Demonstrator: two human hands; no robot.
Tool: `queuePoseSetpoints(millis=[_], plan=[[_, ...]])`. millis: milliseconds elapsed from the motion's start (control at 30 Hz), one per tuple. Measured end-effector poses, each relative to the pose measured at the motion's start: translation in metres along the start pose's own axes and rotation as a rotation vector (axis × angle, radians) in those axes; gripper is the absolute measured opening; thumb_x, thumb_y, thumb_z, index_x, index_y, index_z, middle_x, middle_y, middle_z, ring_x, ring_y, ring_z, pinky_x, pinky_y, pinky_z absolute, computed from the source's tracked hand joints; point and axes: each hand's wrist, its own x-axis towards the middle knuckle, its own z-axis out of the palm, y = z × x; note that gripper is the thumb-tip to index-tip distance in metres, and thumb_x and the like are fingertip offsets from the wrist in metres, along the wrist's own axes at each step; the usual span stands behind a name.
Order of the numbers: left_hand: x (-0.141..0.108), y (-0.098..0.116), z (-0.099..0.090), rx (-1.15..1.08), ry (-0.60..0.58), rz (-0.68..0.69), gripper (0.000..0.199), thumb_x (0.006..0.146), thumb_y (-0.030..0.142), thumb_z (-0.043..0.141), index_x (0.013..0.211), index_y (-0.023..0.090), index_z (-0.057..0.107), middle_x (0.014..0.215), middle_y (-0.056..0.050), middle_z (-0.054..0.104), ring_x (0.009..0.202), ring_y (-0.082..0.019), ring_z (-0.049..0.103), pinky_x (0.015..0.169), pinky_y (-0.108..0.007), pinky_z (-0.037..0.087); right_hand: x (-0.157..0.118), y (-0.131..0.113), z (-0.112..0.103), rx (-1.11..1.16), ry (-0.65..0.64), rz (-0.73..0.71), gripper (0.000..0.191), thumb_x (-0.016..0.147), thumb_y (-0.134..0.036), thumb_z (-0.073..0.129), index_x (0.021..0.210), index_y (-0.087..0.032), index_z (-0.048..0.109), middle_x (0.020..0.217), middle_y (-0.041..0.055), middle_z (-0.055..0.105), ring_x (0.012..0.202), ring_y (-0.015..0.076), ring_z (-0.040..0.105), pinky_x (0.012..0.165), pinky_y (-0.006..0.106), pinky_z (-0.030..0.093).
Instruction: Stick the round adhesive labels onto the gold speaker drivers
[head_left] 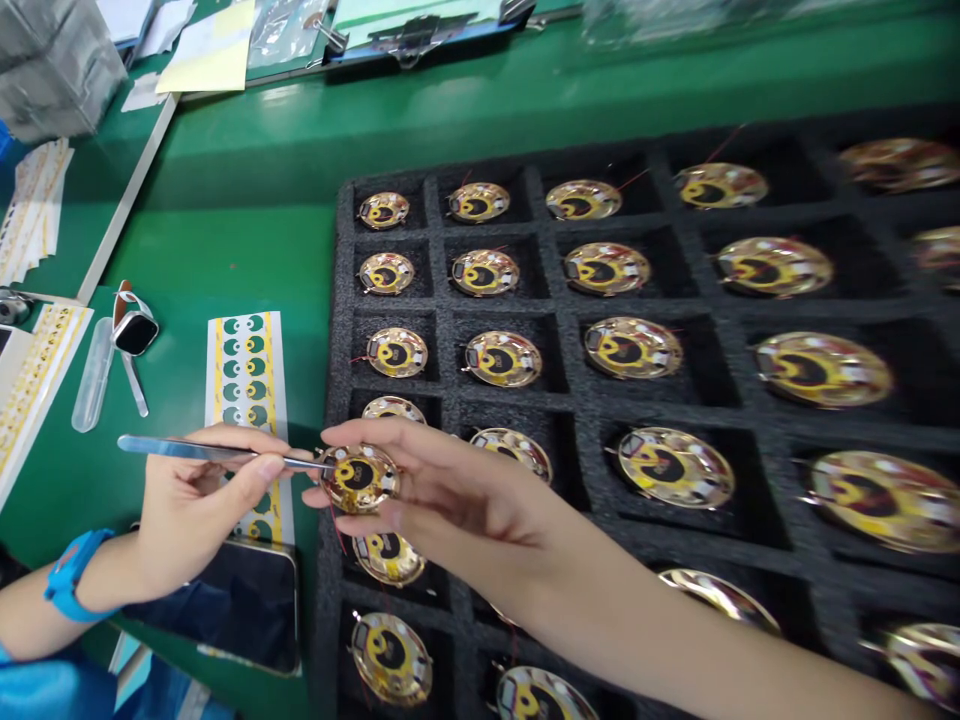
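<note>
My left hand (206, 500), with a blue band at its wrist, pinches metal tweezers (172, 447). The tweezers point right, and their tip reaches the top face of a round gold electronic module (360, 482). My right hand (457, 490) grips this module by its rim, between the thumb below and the fingers above. A black and yellow sticker shows on the module's face, with small parts around it. Whether the tweezers' tip holds anything is too small to tell. Under my hands lies the black foam tray (341, 330), with similar modules in its compartments.
A sheet of yellow and white stickers (246, 370) lies left of the tray. Near it are a phone (240, 605), a smartwatch (136, 332) and a clear plastic tube (94, 375). A clipboard (420, 35) lies at the back, and more sticker strips (45, 370) are at the left edge.
</note>
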Motion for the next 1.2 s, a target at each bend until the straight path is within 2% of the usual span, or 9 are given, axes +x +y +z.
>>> queuePoseSetpoints(millis=[167, 333, 567, 667, 733, 833, 1000, 1133, 1200], plan=[[0.001, 0.002, 0.0, 0.085, 0.003, 0.065, 0.01, 0.077, 0.011, 0.074, 0.079, 0.02, 0.077, 0.074, -0.001, 0.079, 0.066, -0.016, 0.074, 0.061, -0.021, 0.06, 0.001, 0.001, 0.001, 0.026, 0.017, -0.034, 0.033, 0.085, -0.02, 0.062, 0.116, -0.031, 0.064, 0.107, 0.0003, 0.071, 0.101, 0.0203, 0.07, 0.087, 0.036, 0.062], [0.002, 0.004, 0.001, 0.091, -0.028, 0.119, 0.025, 0.075, 0.0, 0.071, 0.082, 0.023, 0.077, 0.077, 0.002, 0.079, 0.07, -0.014, 0.075, 0.066, -0.02, 0.06, 0.004, -0.01, 0.003, 0.021, 0.013, 0.048, 0.032, 0.081, -0.015, 0.064, 0.111, -0.028, 0.063, 0.106, -0.0002, 0.071, 0.098, 0.0182, 0.071, 0.088, 0.033, 0.061], [0.0, 0.006, 0.002, 0.179, -0.057, 0.2, 0.024, 0.077, 0.003, 0.07, 0.086, 0.024, 0.079, 0.082, 0.0, 0.081, 0.071, -0.018, 0.077, 0.068, -0.023, 0.063, 0.004, -0.007, 0.005, 0.022, 0.01, -0.029, 0.03, 0.086, -0.019, 0.059, 0.114, -0.028, 0.064, 0.106, 0.0, 0.072, 0.089, 0.0153, 0.071, 0.086, 0.033, 0.062], [-0.003, 0.005, 0.002, 0.238, -0.059, 0.275, 0.025, 0.076, 0.002, 0.071, 0.088, 0.023, 0.078, 0.085, -0.001, 0.081, 0.072, -0.017, 0.077, 0.069, -0.022, 0.064, 0.004, -0.006, 0.007, -0.011, 0.032, 0.031, 0.027, 0.086, -0.02, 0.061, 0.112, -0.027, 0.064, 0.101, 0.0008, 0.072, 0.085, 0.0152, 0.071, 0.084, 0.033, 0.062], [-0.006, 0.005, 0.0, 0.265, -0.096, 0.319, 0.032, 0.076, -0.001, 0.07, 0.094, 0.024, 0.077, 0.092, 0.0, 0.08, 0.078, -0.016, 0.077, 0.073, -0.02, 0.063, 0.004, -0.006, 0.007, -0.013, 0.045, 0.045, 0.025, 0.084, -0.021, 0.062, 0.108, -0.026, 0.064, 0.096, 0.0008, 0.071, 0.083, 0.0149, 0.071, 0.082, 0.032, 0.063], [-0.009, 0.005, -0.003, 0.29, -0.161, 0.361, 0.039, 0.076, -0.003, 0.068, 0.102, 0.025, 0.074, 0.1, 0.0, 0.08, 0.087, -0.015, 0.077, 0.08, -0.019, 0.062, 0.005, -0.001, 0.008, 0.046, 0.06, -0.018, 0.023, 0.086, -0.022, 0.06, 0.108, -0.026, 0.065, 0.096, 0.0006, 0.07, 0.087, 0.0144, 0.071, 0.078, 0.028, 0.063], [-0.008, 0.009, -0.002, 0.315, -0.207, 0.378, 0.037, 0.078, -0.002, 0.065, 0.103, 0.024, 0.073, 0.099, -0.002, 0.08, 0.089, -0.017, 0.077, 0.079, -0.022, 0.063, 0.005, 0.006, 0.007, 0.135, 0.061, -0.056, 0.02, 0.088, -0.019, 0.061, 0.104, -0.029, 0.067, 0.093, -0.0026, 0.068, 0.085, 0.0112, 0.072, 0.073, 0.02, 0.062], [-0.006, 0.01, -0.001, 0.358, -0.249, 0.453, 0.042, 0.079, -0.002, 0.064, 0.11, 0.026, 0.071, 0.096, -0.003, 0.08, 0.09, -0.02, 0.077, 0.078, -0.024, 0.064, 0.005, -0.004, 0.009, 0.097, 0.089, 0.025, 0.017, 0.082, -0.018, 0.065, 0.096, -0.028, 0.066, 0.087, -0.0027, 0.069, 0.078, 0.0116, 0.072, 0.067, 0.02, 0.061], [-0.006, 0.008, -0.006, 0.387, -0.324, 0.517, 0.045, 0.079, -0.002, 0.064, 0.116, 0.025, 0.068, 0.1, -0.005, 0.079, 0.094, -0.021, 0.076, 0.08, -0.025, 0.063, 0.006, -0.008, 0.01, 0.068, 0.108, 0.076, 0.016, 0.078, -0.018, 0.067, 0.09, -0.027, 0.065, 0.082, -0.0024, 0.069, 0.072, 0.0113, 0.07, 0.063, 0.019, 0.06]])
